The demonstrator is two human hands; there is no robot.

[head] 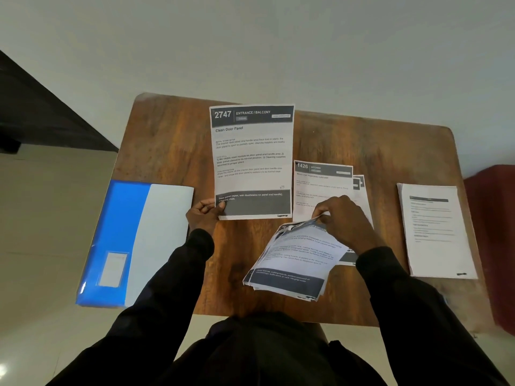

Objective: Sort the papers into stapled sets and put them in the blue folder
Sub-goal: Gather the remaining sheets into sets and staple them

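- The lower left corner of the printed sheet headed "2747" is pinched by the left hand, in the middle of the frame.
- From that hand the sheet extends toward the top of the frame, with its long axis running bottom to top. Whether it rests flat on the bench or is lifted a little cannot be told.
- The upper edge of a loose, curled bundle of papers is gripped by the right hand, just right of centre.
- Behind the right hand a slightly fanned kitchen pile, headed "1426", is laid just beside the right edge of the held sheet.
- A white pile is placed at the right of the frame, well apart from both hands.
- The blue folder is found at the left of the frame, with its long axis nearly parallel to the sheet and partly hanging over the bench edge. The left hand is the nearer one to it.
- Sorting is judged to be in progress. As its heading differs from the kitchen pile, a separate place is probably needed for the held sheet. No stapler is seen.
- The bench is of brown wood grain. Around it are seen a pale floor, dark furniture at the upper left and a red object at the right edge.
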